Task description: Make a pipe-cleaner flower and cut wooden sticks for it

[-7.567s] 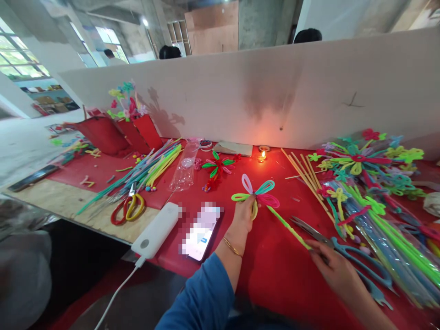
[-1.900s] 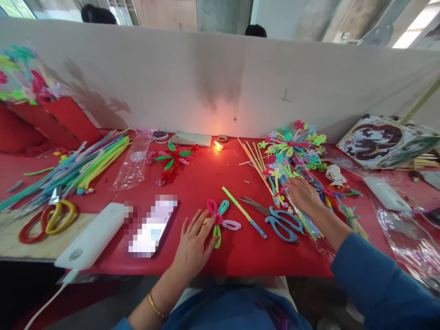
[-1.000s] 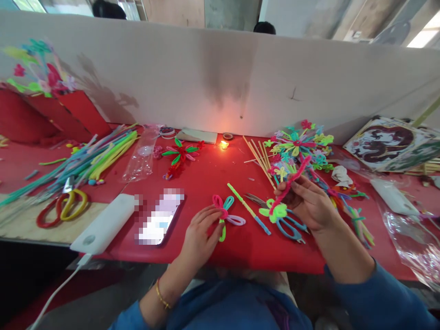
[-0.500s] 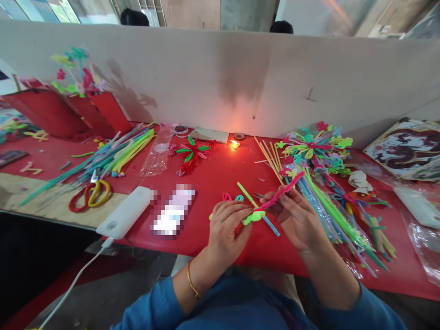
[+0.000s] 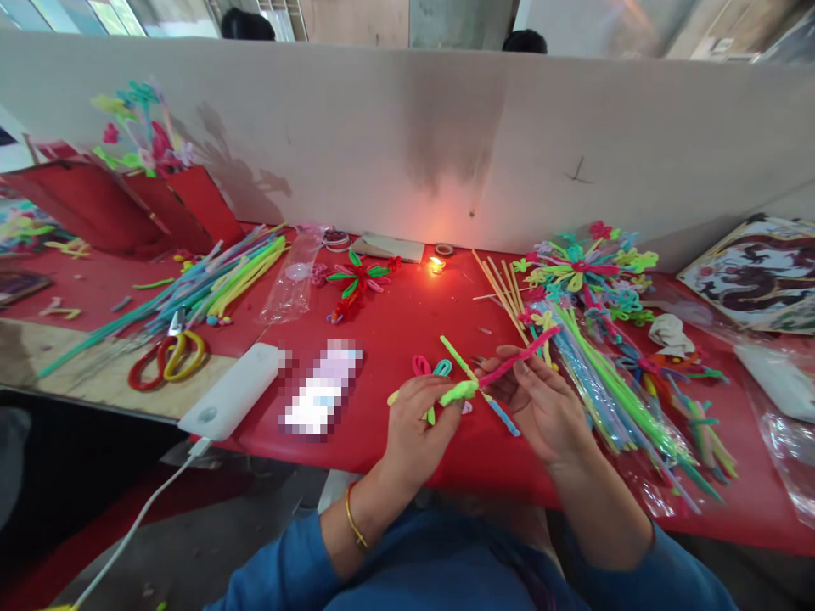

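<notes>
Above the table (image 5: 407,331), left hand (image 5: 417,428) is pinching the green loop (image 5: 457,392); right hand (image 5: 541,406) is apparently gripping the pink stem (image 5: 519,356): light, bendable, best held near the joint.

Scissors (image 5: 166,360) far left on table (image 5: 395,322), phone (image 5: 322,397) btwn power bank (image 5: 233,402) & hands.

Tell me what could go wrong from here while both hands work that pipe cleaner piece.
The lit candle burns on the red table near fuzzy pipe cleaners; a stray end might scorch. The blue scissors lie partly hidden just beyond the right hand, so a blind reach could nick it.
</notes>
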A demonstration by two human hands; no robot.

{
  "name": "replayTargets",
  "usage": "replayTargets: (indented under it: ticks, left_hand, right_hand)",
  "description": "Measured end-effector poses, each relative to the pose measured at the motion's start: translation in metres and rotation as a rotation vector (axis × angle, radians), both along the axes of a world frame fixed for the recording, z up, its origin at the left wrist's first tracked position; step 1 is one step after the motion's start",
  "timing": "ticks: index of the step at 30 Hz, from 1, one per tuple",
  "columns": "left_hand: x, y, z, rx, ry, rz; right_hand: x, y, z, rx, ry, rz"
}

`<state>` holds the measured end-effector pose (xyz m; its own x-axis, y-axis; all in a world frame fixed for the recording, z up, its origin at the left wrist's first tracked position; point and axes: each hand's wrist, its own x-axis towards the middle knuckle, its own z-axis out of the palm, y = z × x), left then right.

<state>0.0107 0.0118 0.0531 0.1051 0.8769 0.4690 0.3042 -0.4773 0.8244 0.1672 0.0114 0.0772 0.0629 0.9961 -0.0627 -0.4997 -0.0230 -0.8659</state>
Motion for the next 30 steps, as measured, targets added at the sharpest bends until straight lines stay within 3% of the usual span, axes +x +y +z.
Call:
replayTargets:
  ticks: [4,7,11,15,19,22,26,30]
  left_hand:
    - [0.005,0.001,-0.001,-0.500,-0.298,-0.084]
    - [0.009,0.000,0.001,-0.701,-0.509,-0.124]
    - [0.010,-0.002,0.004,-0.776,-0.588,-0.166]
    - [-0.002,0.005,0.002,-0.683,-0.533,-0.113]
    - [-0.033,0.020,-0.007,-0.485,-0.289,0.052]
    - [-0.051,0.025,-0.019,-0.262,0.124,0.111]
    - [-0.053,0.022,-0.036,-0.079,0.697,-0.050]
    - [-0.044,0.026,-0.046,-0.047,0.951,-0.226]
  right_hand:
    - [-0.002,0.003,-0.001,-0.026,0.014,-0.008]
    - [-0.003,0.005,-0.003,-0.048,0.011,-0.032]
    - [-0.003,0.006,-0.005,-0.055,0.009,-0.056]
    - [0.004,0.007,-0.004,-0.037,0.002,-0.095]
    - [0.018,0.009,-0.004,-0.036,-0.024,-0.160]
    - [0.029,0.009,-0.007,-0.049,-0.026,-0.198]
    - [0.033,0.007,-0.012,-0.070,-0.023,-0.204]
    - [0.031,0.006,-0.013,-0.081,-0.028,-0.181]
